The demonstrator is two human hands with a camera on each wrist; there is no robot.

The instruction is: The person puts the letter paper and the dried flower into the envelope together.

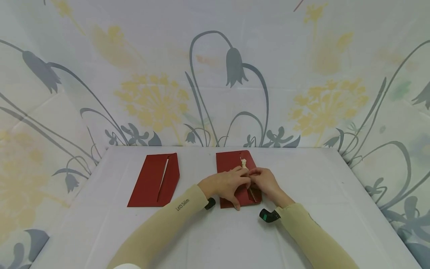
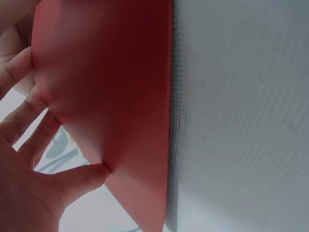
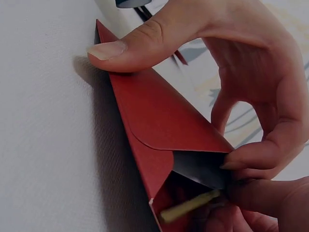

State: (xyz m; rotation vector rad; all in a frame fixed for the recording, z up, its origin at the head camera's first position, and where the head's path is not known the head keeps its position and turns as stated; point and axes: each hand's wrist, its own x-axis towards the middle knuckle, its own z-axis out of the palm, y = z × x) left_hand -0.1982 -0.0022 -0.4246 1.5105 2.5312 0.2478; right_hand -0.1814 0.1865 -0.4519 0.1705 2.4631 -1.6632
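Note:
A red envelope (image 1: 227,160) lies under both hands, its slit on the right side; in the right wrist view the opening of the envelope (image 3: 159,111) gapes. My left hand (image 1: 230,185) grips this envelope, with the thumb on its near end and the other fingers along the opening's edge. At the slit, my right hand (image 1: 267,183) pinches a thin pale stick (image 3: 190,205) with its fingertips. A cream, ruffled end (image 1: 244,163) shows beyond the fingers in line with the stick, whose middle is hidden by the hands.
To the left a second red envelope (image 1: 151,181) lies on the white tabletop (image 1: 215,239), its slit partly parted. Patterned cloth (image 1: 215,93) rises behind the table and at both sides. Dark wrist-camera mounts (image 1: 268,215) stick out near the wrists.

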